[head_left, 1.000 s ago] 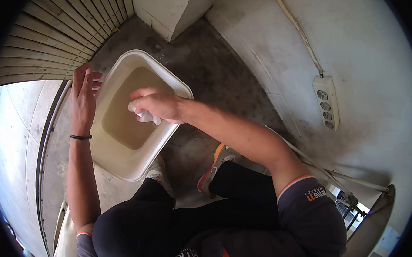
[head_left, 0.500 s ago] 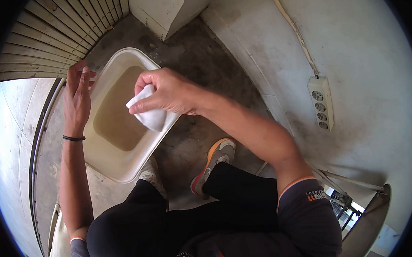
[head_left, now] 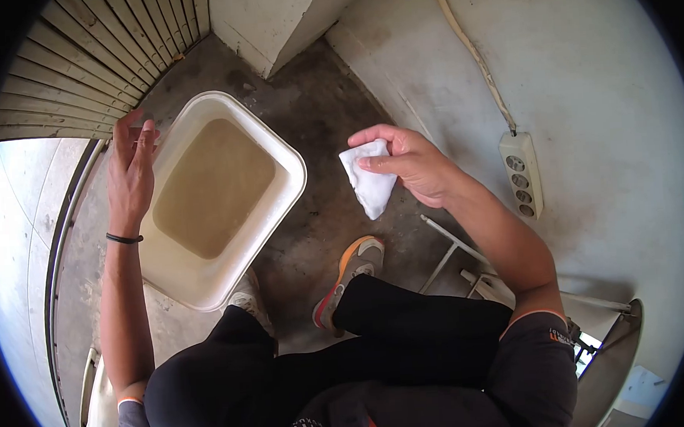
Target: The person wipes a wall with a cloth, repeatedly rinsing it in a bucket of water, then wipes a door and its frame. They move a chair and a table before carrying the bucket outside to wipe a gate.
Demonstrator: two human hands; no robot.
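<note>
A white square tub of murky brown water stands on the concrete floor in front of me. My right hand holds a folded white cloth in the air to the right of the tub, clear of the water. My left hand hovers by the tub's left rim with its fingers spread and nothing in it; a black band circles that wrist.
A white power strip with its cable hangs on the right wall. A white metal rack lies by my right knee. My shoes rest just below the tub. A slatted shutter fills the upper left.
My right hand lifted the cloth out of the tub's water and carried it rightward, away from the tub. My left hand stayed by the left rim.
</note>
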